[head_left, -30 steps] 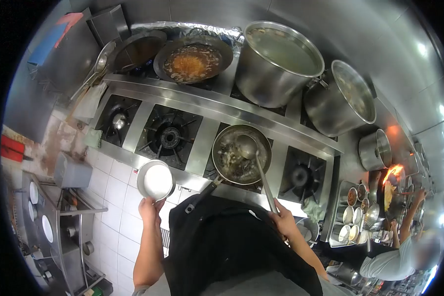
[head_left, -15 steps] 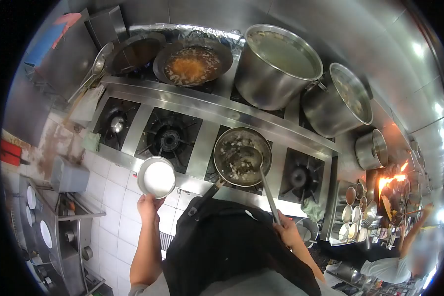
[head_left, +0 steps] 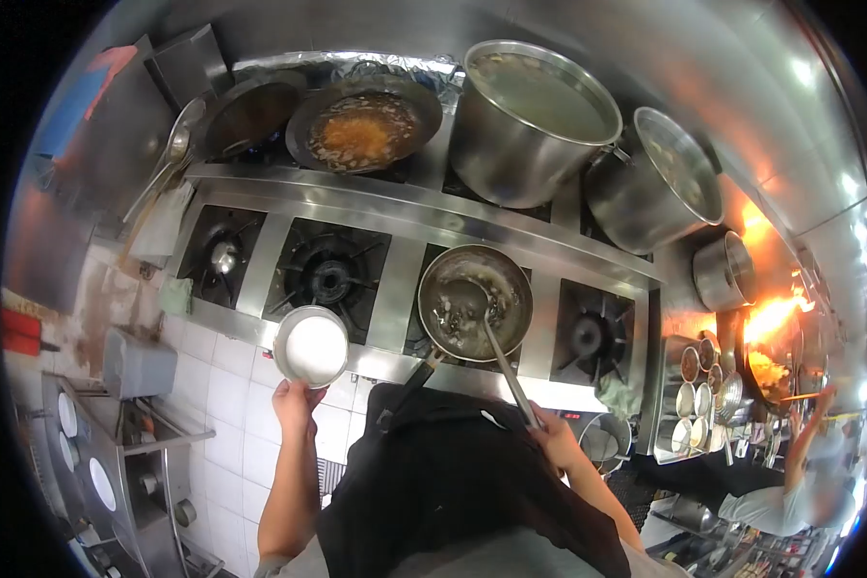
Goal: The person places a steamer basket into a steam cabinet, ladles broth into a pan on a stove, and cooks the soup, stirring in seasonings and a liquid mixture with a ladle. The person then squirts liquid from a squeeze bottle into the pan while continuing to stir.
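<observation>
My left hand (head_left: 297, 403) is closed on the near rim of a round metal bowl (head_left: 285, 353) filled with a white substance (head_left: 316, 347), which I cannot tell to be liquid or powder. The bowl hangs over the stove's front edge. My right hand (head_left: 555, 441) grips the long handle of a ladle (head_left: 512, 378). Its head lies in the frying pan (head_left: 528, 318), among brownish sauce and small pieces of food. That pan rests on a middle burner, its dark handle (head_left: 409, 390) pointing toward my apron, with no hand on it.
Behind stand a wok of orange-brown liquid (head_left: 364, 133), a dark wok (head_left: 246, 116) and two large stockpots (head_left: 511, 159) (head_left: 626, 202). Bare burners (head_left: 332, 279) (head_left: 590, 337) flank the pan. At right, a co-worker (head_left: 790, 491) works by tall flames (head_left: 778, 316).
The ladle head has moved left within the pan, and its handle now slants more. The food pieces look more gathered in sauce. Flames at the right have grown.
</observation>
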Demonstrator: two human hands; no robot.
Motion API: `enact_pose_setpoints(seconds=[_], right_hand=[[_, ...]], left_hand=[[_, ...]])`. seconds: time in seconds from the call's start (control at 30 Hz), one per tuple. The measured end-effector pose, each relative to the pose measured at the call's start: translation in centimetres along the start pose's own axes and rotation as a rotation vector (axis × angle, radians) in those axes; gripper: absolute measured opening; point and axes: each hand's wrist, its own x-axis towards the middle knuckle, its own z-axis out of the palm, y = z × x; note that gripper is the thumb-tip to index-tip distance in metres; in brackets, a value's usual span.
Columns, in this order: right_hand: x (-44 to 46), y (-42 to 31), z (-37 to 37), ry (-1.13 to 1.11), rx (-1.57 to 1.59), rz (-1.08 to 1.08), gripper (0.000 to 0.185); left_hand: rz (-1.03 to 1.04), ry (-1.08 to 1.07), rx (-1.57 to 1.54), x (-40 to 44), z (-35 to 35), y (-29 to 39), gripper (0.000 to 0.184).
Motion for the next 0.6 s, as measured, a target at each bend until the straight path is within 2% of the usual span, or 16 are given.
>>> enact_pose_setpoints(seconds=[0.13, 0.17, 0.2, 0.27, 0.3, 0.37, 0.4, 0.47, 0.5, 0.6], right_hand=[[0.7, -0.7, -0.1, 0.038, 0.056, 0.078, 0.060], [0.7, 2.1, -0.2, 0.094, -0.087, -0.030, 0.060], [-1.5, 0.4, -0.4, 0.060, -0.080, 0.104, 0.060], [-2.8, 3.1, 0.7, 0.034, 0.215, -0.054, 0.061], [-1.6, 4.5, 1.3, 0.036, 0.219, -0.049, 0.061], [1.6, 8.1, 2.3, 0.044, 0.184, -0.218, 0.061], [1.4, 5.9, 2.4, 0.054, 0.188, -0.215, 0.061], [1.9, 0.5, 1.8, 0.127, -0.171, 0.024, 0.065], [1.6, -0.7, 1.4, 0.149, -0.145, 0.067, 0.067], [1.3, 0.6, 1.1, 0.283, -0.185, -0.026, 0.067]], left_hand=[[-0.004, -0.009, 0.001, 0.5, -0.4, 0.4, 0.006], [-0.010, -0.008, 0.015, 0.8, -0.8, 0.2, 0.006], [-0.019, -0.005, 0.028, 1.1, -1.0, 0.1, 0.005], [-0.002, -0.007, 0.024, 1.1, -1.2, -0.1, 0.006], [0.013, -0.019, 0.028, 1.2, -1.3, 0.0, 0.007], [0.010, -0.030, 0.040, 1.3, -0.9, 0.3, 0.007], [0.011, -0.030, 0.043, 1.2, -0.6, 0.4, 0.007], [0.002, -0.038, 0.054, 0.9, 0.1, 1.3, 0.007], [-0.009, -0.036, 0.064, 0.8, 0.3, 1.6, 0.007], [-0.012, -0.039, 0.070, 1.3, 0.3, 1.2, 0.007]])
